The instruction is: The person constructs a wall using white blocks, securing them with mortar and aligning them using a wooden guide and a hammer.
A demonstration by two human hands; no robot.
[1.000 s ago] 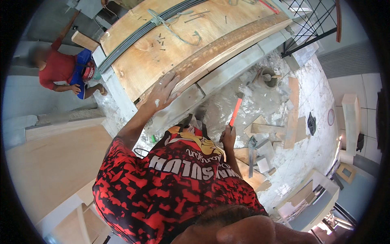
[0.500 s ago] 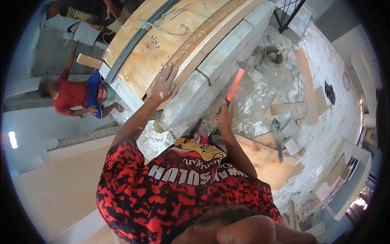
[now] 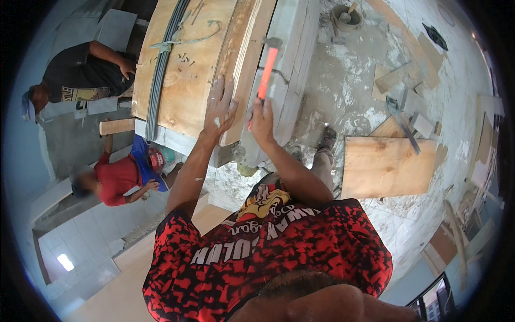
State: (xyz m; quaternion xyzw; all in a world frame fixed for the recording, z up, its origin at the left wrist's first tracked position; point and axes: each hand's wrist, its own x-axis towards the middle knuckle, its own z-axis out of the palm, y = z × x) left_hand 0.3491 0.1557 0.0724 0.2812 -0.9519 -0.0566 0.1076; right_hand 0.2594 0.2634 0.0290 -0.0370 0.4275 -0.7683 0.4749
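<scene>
My left hand [image 3: 219, 111] lies with fingers stretched out along a long wooden strip [image 3: 242, 37] at the edge of a plywood top [image 3: 188, 104]. In my right hand [image 3: 261, 122] is a hammer [image 3: 267, 72] with an orange handle, its dark head pointing away from me. The hammer is above pale grey blocks [image 3: 287, 32] that stand alongside the strip. Loose nails [image 3: 185, 59] are scattered on the plywood. A bundle of thin grey rods [image 3: 161, 80], tied with greenish cord [image 3: 185, 40], lies farther left on it.
At left are a person in a dark shirt [image 3: 72, 70] and another in red [image 3: 115, 180], near a bucket [image 3: 155, 159]. On the right, the stained floor holds a pail [image 3: 346, 20], a plywood sheet [image 3: 389, 167], wood offcuts [image 3: 397, 78] and a long-bladed tool [image 3: 405, 129].
My right hand has brought the hammer left, from over the floor to above the blocks beside the strip. My left hand stays on the strip. The whole view has shifted.
</scene>
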